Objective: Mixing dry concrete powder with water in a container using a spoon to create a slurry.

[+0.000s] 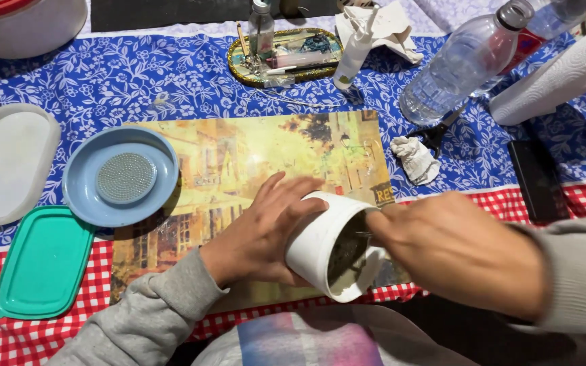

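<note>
Cupping white pot (320, 244), left hand (259, 234).

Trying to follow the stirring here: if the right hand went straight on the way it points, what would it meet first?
The right hand points left into the tilted white plastic cup that the left hand steadies. It would likely first meet the grey-green paste inside, though depth within the cup is unclear.

White round pot (320, 240) tipped on side, mouth facing right-down, grey-green paste inside; sits over painted placemat (252, 156), cupped in left hand (259, 234), right hand (442, 247) at mouth.
</note>
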